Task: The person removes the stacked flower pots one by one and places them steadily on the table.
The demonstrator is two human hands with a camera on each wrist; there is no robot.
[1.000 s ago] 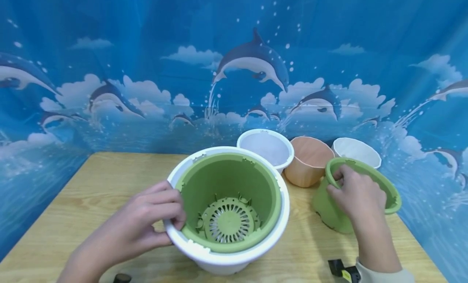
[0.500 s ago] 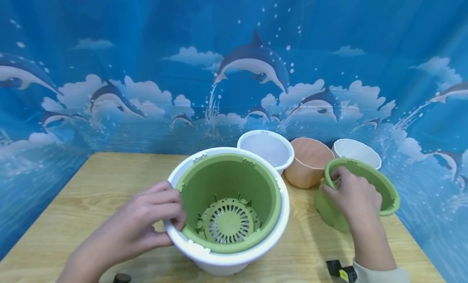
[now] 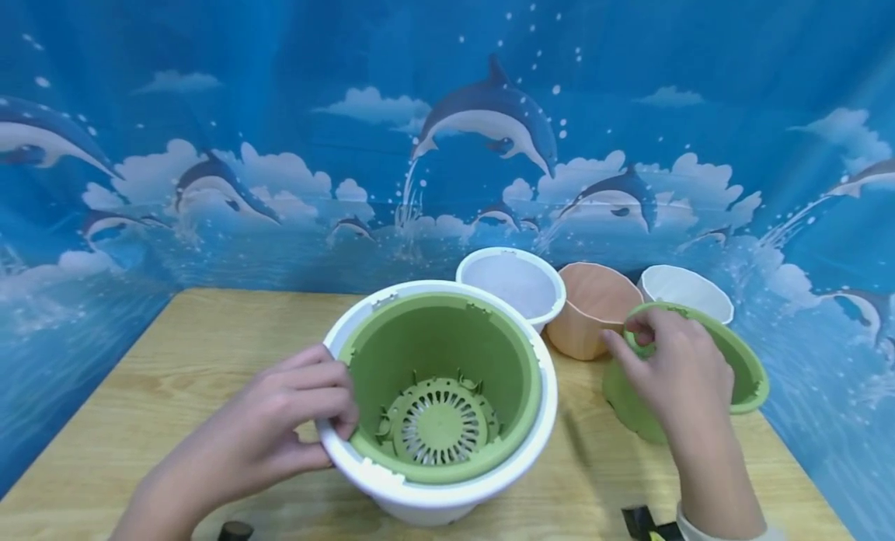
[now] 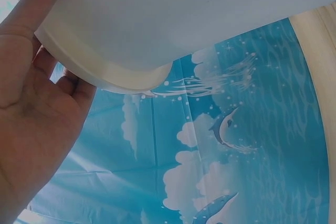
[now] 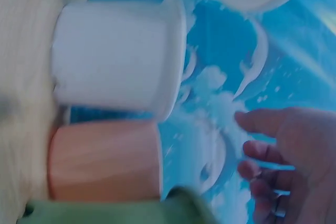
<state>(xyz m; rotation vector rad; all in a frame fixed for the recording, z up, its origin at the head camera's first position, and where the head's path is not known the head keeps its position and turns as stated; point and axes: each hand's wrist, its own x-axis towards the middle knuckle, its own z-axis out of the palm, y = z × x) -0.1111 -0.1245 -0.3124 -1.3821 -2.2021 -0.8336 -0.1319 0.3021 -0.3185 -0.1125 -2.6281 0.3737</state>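
A large white flowerpot [image 3: 447, 496] stands at the front middle of the table, with a green pot [image 3: 433, 339] nested inside, its slotted bottom showing. My left hand [image 3: 301, 409] grips the white rim on its left side, fingers over the edge and thumb outside; the left wrist view shows this hand [image 4: 37, 87] at the rim too. A second green pot [image 3: 629, 405] stands at the right. Over its near-left rim is my right hand [image 3: 681, 370], thumb apart from the fingers. In the right wrist view this hand [image 5: 299, 156] holds nothing, above the green pot [image 5: 115, 212].
Behind stand a white-rimmed pot [image 3: 513, 280], an orange pot [image 3: 583, 331] and a faceted white pot [image 3: 685, 292], close to the blue dolphin curtain [image 3: 315, 98]. A small dark cylinder [image 3: 235, 530] and a black strap piece [image 3: 639, 519] lie at the front edge.
My right hand has let go of the right green pot's rim, its thumb moving away to the left. The left hand keeps its grip on the white flowerpot.
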